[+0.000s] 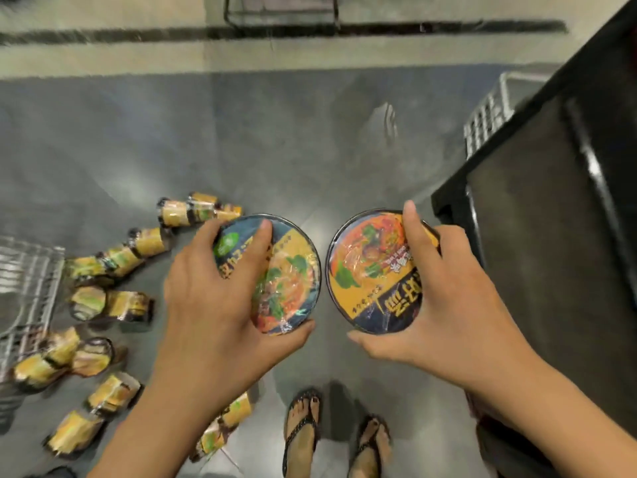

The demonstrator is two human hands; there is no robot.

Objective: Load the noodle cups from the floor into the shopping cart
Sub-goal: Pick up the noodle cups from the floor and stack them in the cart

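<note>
**Both hands hold a noodle cup each, above the floor**

Left hand [210,288], centre-left of frame, wrapped around a noodle cup [279,277]: index finger lies across the lid, thumb hooked under the lower rim, other fingers curled round the far side. Lid faces the camera, blue and yellow print, plastic wrap on.

Right hand [444,291], centre-right, closed the same way on a second noodle cup [372,270]: index finger laid up across the lid's right edge, thumb under the bottom rim. Lid up, orange food picture and yellow band with dark lettering.

The two cups sit side by side in mid-frame, rims close together but apart, a narrow gap of grey floor [275,139] showing between them.

More noodle cups on the floor [113,301] lie scattered in a curved line down the left side of the frame, from middle left to lower left, most on their sides, blurred. One more lies under the left forearm near the bottom.

Wire mesh of a shopping cart [27,277] at the left edge, partly cut off. A second patch of pale mesh [489,115] at upper right, beside a large black object [551,219] filling the right edge; cannot tell what it is.

Person's feet in sandals [331,439] at bottom centre.
</note>
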